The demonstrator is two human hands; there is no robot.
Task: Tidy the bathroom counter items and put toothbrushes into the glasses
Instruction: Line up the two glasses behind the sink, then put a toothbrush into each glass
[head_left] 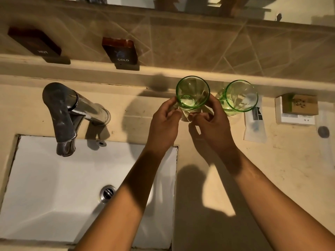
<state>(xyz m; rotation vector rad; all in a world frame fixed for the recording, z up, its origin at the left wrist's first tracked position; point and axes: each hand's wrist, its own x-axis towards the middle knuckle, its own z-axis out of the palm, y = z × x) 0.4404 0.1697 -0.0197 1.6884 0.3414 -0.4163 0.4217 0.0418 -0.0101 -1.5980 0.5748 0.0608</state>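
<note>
— How far had the tidying got?

— Hardly begun, I'd judge. Both green glasses stood empty at the far edge of the counter [226,169], right of the faucet [67,113]. No toothbrush was in either.

— And the hands?

— The left hand [165,125] and right hand [212,126] were curled around the left glass [192,92], one on each side, pinching something pale and crinkled at its base; what it was, I couldn't tell. The right glass [241,96] stood just beside, untouched.

— The toothbrushes?

— Probably in the white sachet [254,124] lying right of the glasses, unopened. A small cardboard box [300,105] sat further right.
</note>
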